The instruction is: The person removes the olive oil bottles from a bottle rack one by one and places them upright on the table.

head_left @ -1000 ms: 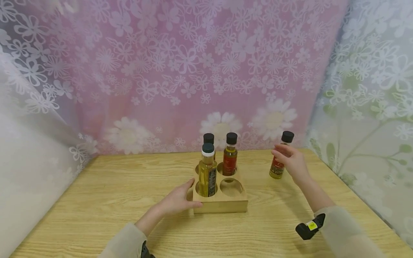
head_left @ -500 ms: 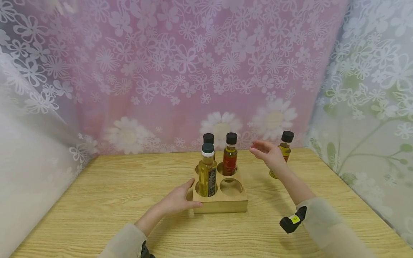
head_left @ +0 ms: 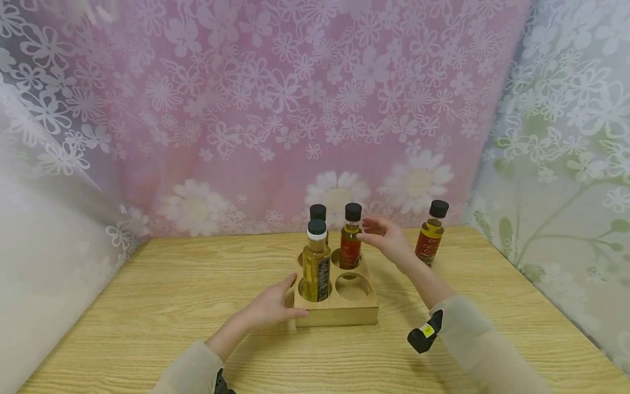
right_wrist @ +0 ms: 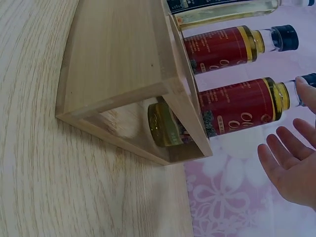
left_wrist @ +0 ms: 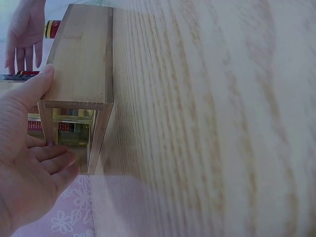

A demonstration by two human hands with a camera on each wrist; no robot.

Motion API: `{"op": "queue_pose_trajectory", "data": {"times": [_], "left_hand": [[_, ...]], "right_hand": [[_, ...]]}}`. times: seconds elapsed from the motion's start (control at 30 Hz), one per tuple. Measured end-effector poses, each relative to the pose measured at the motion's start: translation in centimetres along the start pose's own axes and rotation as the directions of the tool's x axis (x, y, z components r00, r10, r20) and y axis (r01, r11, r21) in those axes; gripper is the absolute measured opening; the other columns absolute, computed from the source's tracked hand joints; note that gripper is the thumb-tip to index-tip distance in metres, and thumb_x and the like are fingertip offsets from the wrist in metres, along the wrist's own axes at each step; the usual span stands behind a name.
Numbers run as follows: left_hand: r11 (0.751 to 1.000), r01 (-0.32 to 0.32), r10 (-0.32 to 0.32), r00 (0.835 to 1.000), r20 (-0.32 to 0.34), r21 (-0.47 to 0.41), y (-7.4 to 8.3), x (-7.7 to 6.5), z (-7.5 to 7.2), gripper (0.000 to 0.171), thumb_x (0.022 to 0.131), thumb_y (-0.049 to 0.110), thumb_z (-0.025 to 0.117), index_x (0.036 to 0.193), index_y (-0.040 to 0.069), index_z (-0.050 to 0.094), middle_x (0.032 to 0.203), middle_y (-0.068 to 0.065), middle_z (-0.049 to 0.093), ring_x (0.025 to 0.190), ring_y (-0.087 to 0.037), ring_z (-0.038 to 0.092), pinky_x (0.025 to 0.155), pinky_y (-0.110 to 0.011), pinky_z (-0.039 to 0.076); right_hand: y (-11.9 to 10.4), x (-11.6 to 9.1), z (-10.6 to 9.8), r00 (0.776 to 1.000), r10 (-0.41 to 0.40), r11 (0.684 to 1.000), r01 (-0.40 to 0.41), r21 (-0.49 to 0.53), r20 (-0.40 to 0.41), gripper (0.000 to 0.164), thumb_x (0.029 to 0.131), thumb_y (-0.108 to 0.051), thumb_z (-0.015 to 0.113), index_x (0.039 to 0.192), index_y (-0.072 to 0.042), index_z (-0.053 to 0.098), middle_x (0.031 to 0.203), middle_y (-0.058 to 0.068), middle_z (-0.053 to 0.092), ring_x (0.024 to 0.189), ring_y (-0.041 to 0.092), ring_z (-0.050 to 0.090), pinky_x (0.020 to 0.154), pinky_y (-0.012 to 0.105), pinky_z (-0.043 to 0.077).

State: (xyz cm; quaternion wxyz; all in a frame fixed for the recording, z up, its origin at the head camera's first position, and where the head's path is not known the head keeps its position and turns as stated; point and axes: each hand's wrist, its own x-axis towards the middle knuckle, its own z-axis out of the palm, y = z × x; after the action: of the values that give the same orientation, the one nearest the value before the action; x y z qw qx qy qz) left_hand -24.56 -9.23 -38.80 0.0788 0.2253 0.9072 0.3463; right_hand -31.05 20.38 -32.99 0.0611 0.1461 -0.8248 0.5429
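A wooden bottle rack (head_left: 336, 316) stands on the table with round holes in its top. My left hand (head_left: 270, 307) holds its near left corner, the thumb on the front and the fingers at the open side (left_wrist: 61, 163). Three oil bottles sit upright in it: a pale yellow one (head_left: 315, 268) at front left, a red-labelled one (head_left: 350, 250) at back right, and a black-capped one (head_left: 318, 211) mostly hidden behind the yellow. The front right hole (head_left: 353, 285) is bare. My right hand (head_left: 391, 246), fingers loosely spread, is right at the neck of the back right bottle.
Another red-labelled oil bottle (head_left: 429, 242) stands alone on the wooden table (head_left: 197, 284), right of the rack and behind my right forearm. A pink flowered curtain (head_left: 275, 137) hangs along the table's back edge, with pale curtains at both sides.
My right hand has left the lone bottle on the right and moved leftward to the back right bottle in the rack. My left hand and the rack stay put.
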Motion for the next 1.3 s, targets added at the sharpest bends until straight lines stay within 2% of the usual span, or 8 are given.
{"op": "queue_pose_trajectory", "data": {"times": [0.13,0.4,0.53,0.77,1.03,1.3], "left_hand": [[1.0,0.001,-0.001,1.0,-0.002,-0.001,0.0,0.0,0.1,0.1,0.077,0.05,0.07,0.146,-0.002,0.02,0.147,-0.021,0.027,0.131,-0.039,0.031,0.105,-0.052,0.027],[1.0,-0.001,0.0,1.0,-0.004,-0.005,-0.1,0.0,0.1,0.1,0.077,0.049,0.071,0.146,-0.002,0.02,0.147,-0.021,0.027,0.131,-0.038,0.031,0.105,-0.052,0.027],[1.0,0.0,0.0,1.0,-0.004,-0.004,-0.1,0.0,0.1,0.099,0.077,0.049,0.07,0.146,-0.002,0.02,0.147,-0.021,0.028,0.13,-0.038,0.032,0.105,-0.052,0.028],[1.0,0.002,-0.002,1.0,-0.003,-0.004,-0.2,0.0,0.1,0.099,0.077,0.05,0.07,0.147,-0.001,0.02,0.147,-0.02,0.027,0.131,-0.038,0.032,0.105,-0.052,0.028],[1.0,0.006,-0.006,1.0,0.0,-0.012,-0.1,0.0,0.2,0.1,0.077,0.05,0.071,0.146,-0.001,0.021,0.147,-0.021,0.028,0.131,-0.039,0.032,0.105,-0.053,0.028],[1.0,0.011,-0.011,1.0,0.006,-0.014,-0.1,0.0,0.0,0.098,0.078,0.049,0.07,0.147,-0.001,0.02,0.147,-0.021,0.028,0.131,-0.038,0.031,0.105,-0.053,0.028]], "right_hand": [[0.1,0.5,0.8,1.0,-0.015,1.0,0.015,-0.025,0.019,0.063,0.084,-0.021,0.07,0.137,-0.001,0.043,0.13,0.02,0.05,0.121,0.036,0.045,0.096,0.052,0.04],[0.1,1.3,2.2,1.0,-0.002,1.0,0.002,0.011,0.021,0.059,0.083,-0.014,0.071,0.135,-0.005,0.045,0.129,0.019,0.051,0.12,0.036,0.045,0.097,0.053,0.038],[-0.1,1.5,2.8,1.0,-0.012,1.0,0.012,-0.003,-0.001,0.057,0.082,-0.012,0.071,0.133,-0.003,0.046,0.127,0.022,0.051,0.118,0.039,0.047,0.094,0.052,0.041],[-0.3,1.5,3.3,0.997,-0.002,0.995,-0.005,-0.099,-0.072,0.054,0.081,-0.012,0.072,0.13,-0.003,0.049,0.121,0.023,0.054,0.111,0.039,0.052,0.09,0.051,0.045],[-1.1,0.9,2.6,0.99,-0.027,0.993,0.01,-0.121,-0.135,0.057,0.083,-0.017,0.071,0.133,-0.003,0.047,0.122,0.021,0.053,0.114,0.037,0.05,0.092,0.05,0.044],[-2.8,1.0,0.4,0.987,-0.054,0.997,0.046,-0.059,-0.151,0.054,0.085,-0.022,0.069,0.132,-0.004,0.047,0.126,0.019,0.05,0.116,0.036,0.047,0.093,0.051,0.042]]}}
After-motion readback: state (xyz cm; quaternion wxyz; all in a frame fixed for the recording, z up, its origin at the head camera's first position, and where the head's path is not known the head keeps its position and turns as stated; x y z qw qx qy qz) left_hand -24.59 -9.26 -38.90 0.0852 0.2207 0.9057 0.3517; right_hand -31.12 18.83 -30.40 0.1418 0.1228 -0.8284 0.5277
